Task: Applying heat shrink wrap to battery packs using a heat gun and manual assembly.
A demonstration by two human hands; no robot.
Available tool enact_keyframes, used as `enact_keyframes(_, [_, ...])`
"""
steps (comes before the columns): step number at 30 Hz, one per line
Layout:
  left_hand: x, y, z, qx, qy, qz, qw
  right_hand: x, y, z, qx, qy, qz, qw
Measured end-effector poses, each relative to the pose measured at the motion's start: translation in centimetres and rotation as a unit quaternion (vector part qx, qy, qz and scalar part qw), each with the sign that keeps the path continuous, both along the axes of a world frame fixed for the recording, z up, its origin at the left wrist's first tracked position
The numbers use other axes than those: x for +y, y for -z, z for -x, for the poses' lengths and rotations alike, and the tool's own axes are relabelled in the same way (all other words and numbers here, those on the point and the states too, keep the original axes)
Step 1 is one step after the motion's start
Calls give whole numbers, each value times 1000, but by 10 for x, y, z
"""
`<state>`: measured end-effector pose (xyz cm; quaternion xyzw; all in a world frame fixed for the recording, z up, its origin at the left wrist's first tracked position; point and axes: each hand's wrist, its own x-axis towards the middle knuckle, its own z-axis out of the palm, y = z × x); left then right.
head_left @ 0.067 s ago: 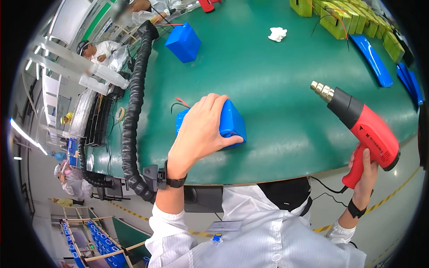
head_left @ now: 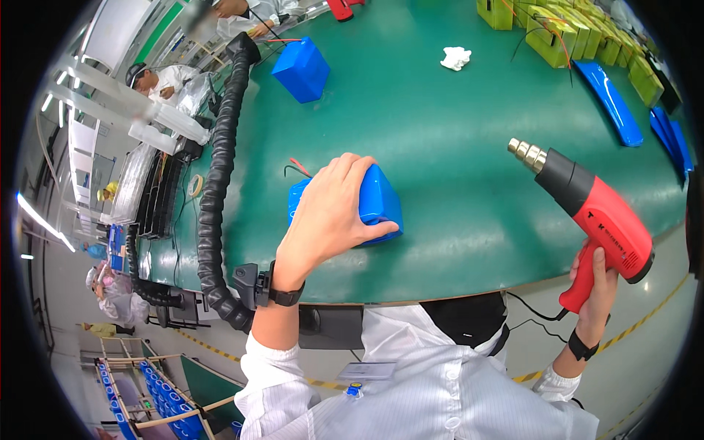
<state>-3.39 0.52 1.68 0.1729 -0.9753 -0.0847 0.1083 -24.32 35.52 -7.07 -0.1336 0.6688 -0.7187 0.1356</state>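
My left hand (head_left: 328,207) is closed over the top of a blue shrink-wrapped battery pack (head_left: 381,198) on the green table, with the thumb against its near right edge. Red and dark wire ends (head_left: 297,169) poke out from the pack's far left side. In my right hand (head_left: 600,282) is a red and black heat gun (head_left: 612,224), gripped by its handle near the table's front edge. Its stepped metal nozzle points up and left, well apart from the pack. My palm hides much of the pack's top.
Another blue battery pack (head_left: 302,71) stands farther back. A black corrugated hose (head_left: 218,172) runs along the left. Crumpled white tissue (head_left: 455,58) lies at the back; yellow-green packs (head_left: 550,40) and flat blue wrap sleeves (head_left: 611,103) sit at the far right. Co-workers (head_left: 165,84) are beyond the table.
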Motion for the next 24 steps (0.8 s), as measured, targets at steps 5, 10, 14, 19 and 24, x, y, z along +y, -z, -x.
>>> enact_keyframes(5, [-1,4,-2,14,-4,-29,999,3,-5,0,9,-20,-3,1000])
enact_keyframes(10, [-15,-2,-23,78,23,-103,991,2,-12,4,28,-25,-14,999])
enact_keyframes(14, [-45,-6,-68,133,-14,-162,978,0,-18,9,46,-50,-19,998])
enact_keyframes(19, [-62,5,-122,217,-32,-265,939,-14,-16,15,22,-96,-27,995])
enact_keyframes(24, [-73,24,-117,282,34,-278,918,32,-20,52,-16,-68,-70,995])
